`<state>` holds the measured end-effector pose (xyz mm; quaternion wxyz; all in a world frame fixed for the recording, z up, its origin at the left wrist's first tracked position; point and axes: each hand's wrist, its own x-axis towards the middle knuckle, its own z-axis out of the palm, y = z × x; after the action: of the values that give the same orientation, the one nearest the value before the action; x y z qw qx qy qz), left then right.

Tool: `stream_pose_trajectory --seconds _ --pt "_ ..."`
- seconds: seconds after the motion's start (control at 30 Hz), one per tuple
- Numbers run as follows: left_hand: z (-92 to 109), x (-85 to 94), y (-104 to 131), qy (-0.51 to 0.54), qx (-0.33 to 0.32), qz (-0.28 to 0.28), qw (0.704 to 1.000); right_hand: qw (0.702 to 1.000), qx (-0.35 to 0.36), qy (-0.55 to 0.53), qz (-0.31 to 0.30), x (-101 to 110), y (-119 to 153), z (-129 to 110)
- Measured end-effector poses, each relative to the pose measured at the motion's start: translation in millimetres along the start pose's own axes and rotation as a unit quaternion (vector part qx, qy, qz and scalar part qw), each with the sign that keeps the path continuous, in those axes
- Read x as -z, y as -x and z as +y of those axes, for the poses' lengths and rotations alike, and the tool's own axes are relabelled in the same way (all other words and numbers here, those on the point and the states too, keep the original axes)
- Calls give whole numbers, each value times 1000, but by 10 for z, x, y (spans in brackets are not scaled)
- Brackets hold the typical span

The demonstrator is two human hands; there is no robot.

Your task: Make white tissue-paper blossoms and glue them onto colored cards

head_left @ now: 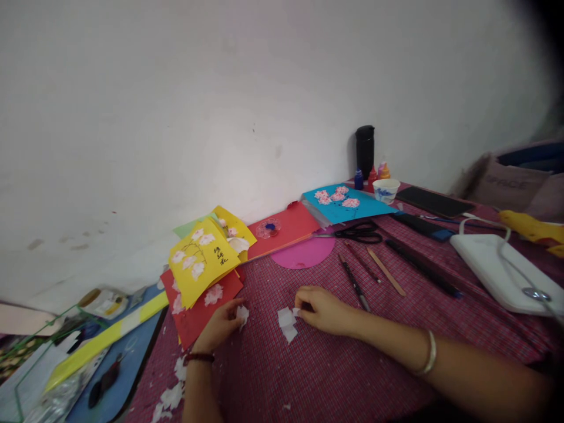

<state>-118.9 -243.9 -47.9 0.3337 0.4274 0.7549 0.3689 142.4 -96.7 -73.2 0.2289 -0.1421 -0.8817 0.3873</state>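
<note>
Far left, a blue board (138, 343) with a yellow strip (112, 338) slanting across it. Next, onto the checked cloth (259, 376), loose white scraps (171, 396) lie along its near left edge. Above them sits a red sheet (185, 326) with pale pink blossoms, and on that, yellow cards (205, 255), the front card bearing blossoms and 3 dark written characters.

Here's the left hand (219, 326): forearm rising steeply from the bottom edge, dark bracelet (199, 358) at the wrist, hand angled inward. Thumb and fingers pinch a crumpled white paper (242, 316), held just right of the red sheet.

Mid-cloth, between the hands, the flat white paper pieces (288, 325) lie overlapping. Just right of them, the right hand (324, 311): forearm stretched in low from the lower right, silver bangle (427, 355) partway along it, back of the hand up, fingers curled under. Its fingertips are together on a small white slip (296, 312), close against those pieces.

Behind, a magenta disc (304, 252), then black scissors (363, 232) and a blue sheet (348, 205) with more blossoms. Rightward, a dark pen (353, 282), a wooden stick (385, 271), and finally a white device (506, 273) with its cable.
</note>
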Motion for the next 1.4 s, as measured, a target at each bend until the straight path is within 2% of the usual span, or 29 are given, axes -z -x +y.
stream_pose_trajectory --seconds 0.27,0.47,0.6,0.7,0.83,0.9,1.03,1.1,1.17,1.3,1.4 --pt "80 -131 -3 -20 7 22 1000 1000 0 -6 5 -6 -7 11" --pt "137 -103 9 29 -4 54 998 1000 -5 -15 9 -15 -7 23" --pt "233 -113 82 78 -12 49 996 1000 -9 -19 10 -10 1 25" --pt "301 -213 110 96 -25 41 994 1000 -11 -22 11 -6 6 21" --pt "318 -473 26 56 -32 29 997 1000 -15 -24 11 -8 5 14" --pt "303 -579 -43 15 -38 59 997 999 -17 -26 11 -13 2 15" --pt "314 -645 -99 -58 -64 182 980 999 -25 -36 15 -28 -7 35" --pt "370 -665 -67 -73 -81 201 974 998 -31 -43 19 -38 -10 50" --pt "452 -723 -12 -72 -103 173 977 998 -39 -52 22 -47 -12 64" --pt "601 -921 87 -66 -149 39 986 996 -50 -71 25 -71 -10 69" --pt "637 -1025 111 -69 -171 -21 983 995 -51 -86 22 -91 -8 60"
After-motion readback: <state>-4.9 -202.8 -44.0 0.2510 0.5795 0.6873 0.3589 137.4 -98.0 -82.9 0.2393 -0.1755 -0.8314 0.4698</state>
